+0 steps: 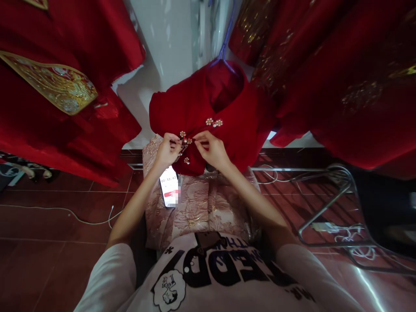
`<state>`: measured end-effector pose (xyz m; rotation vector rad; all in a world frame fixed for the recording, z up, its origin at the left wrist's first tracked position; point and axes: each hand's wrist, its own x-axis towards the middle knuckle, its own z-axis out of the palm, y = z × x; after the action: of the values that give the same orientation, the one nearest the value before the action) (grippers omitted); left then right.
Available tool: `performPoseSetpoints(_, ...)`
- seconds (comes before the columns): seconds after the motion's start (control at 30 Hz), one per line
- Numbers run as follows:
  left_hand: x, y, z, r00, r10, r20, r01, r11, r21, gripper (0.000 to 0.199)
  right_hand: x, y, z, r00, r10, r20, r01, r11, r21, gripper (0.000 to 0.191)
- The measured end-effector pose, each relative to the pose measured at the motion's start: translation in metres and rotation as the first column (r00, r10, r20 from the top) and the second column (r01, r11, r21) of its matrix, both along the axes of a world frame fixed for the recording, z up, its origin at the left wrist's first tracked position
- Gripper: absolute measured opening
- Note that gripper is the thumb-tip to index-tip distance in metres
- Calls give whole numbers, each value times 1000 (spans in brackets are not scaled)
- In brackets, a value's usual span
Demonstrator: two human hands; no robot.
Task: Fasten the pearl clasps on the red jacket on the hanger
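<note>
A red garment [234, 143] hangs from a purple hanger [224, 50] in front of me, its lower part resting over my lap. Flower-shaped clasps with pearls and gold [214, 122] decorate its front. My left hand [168, 151] is closed in a pinch at the garment's front, beside a jewelled clasp [186, 141]; its fingertips partly hide what they grip. Close by on the other side, my right hand [212, 149] pinches the red cloth with thumb and forefinger. One more clasp [186, 160] shows lower down, below the two hands.
A lit phone [169, 188] lies on pink brocade cloth [195, 203] across my lap. Red embroidered garments [74, 86] hang at left, and more [325, 86] at right. A metal-framed chair [325, 208] stands at right. White cables [81, 220] run over the tiled floor [58, 260].
</note>
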<state>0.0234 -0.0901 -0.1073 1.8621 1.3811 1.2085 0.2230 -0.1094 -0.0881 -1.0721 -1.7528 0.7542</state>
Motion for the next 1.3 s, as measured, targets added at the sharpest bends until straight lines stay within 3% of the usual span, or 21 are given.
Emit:
performPoseSetpoints(0.07, -4, -5, 4, 966, -185, -183, 172, 981, -85, 9, 15, -5, 2, 995, 1, 97, 3, 999, -35, 8)
performPoseSetpoints(0.17, -5, -18, 10, 771, -412, -485, 390, 908, -150, 13, 38, -7, 0, 948, 22, 319, 22, 991, -133, 9)
performPoseSetpoints(0.27, 1, -28, 10, 617, -377, -691, 440, 893, -94, 27, 52, -6, -5, 847, 81, 525, 29, 980, -198, 15)
performPoseSetpoints(0.43, 6, -24, 2, 583, -361, -728, 450, 889, -80, 13, 48, -6, -10, 732, 183, 656, -17, 968, -251, 15)
performPoseSetpoints(0.57, 1, -20, 3, 598, -350, -721, 438, 896, -71, 7, 39, -8, -14, 741, 208, 639, -47, 964, -260, 17)
performPoseSetpoints(0.7, 0, -23, 5, 591, -359, -722, 416, 903, -108, 21, 34, -8, -15, 765, 249, 595, -94, 956, -280, 16)
performPoseSetpoints(0.93, 3, -24, 0, 607, -357, -710, 419, 903, -95, 21, 43, -1, -7, 839, 301, 453, -142, 925, -353, 9)
performPoseSetpoints(1.03, 4, -22, -4, 561, -322, -763, 426, 902, -68, 22, 53, 2, -2, 865, 417, 280, -272, 857, -437, 8)
performPoseSetpoints(1.17, 6, -21, -4, 466, -244, -850, 387, 921, -52, 15, 58, 1, 5, 838, 544, 48, -467, 758, -455, 9)
performPoseSetpoints(1.23, 6, -22, -2, 439, -212, -873, 374, 927, -37, 18, 57, 0, 7, 834, 551, -17, -500, 742, -446, 11)
performPoseSetpoints(1.3, 7, -23, 1, 430, -212, -878, 372, 927, -42, 22, 56, -1, 8, 847, 529, -39, -495, 762, -418, 12)
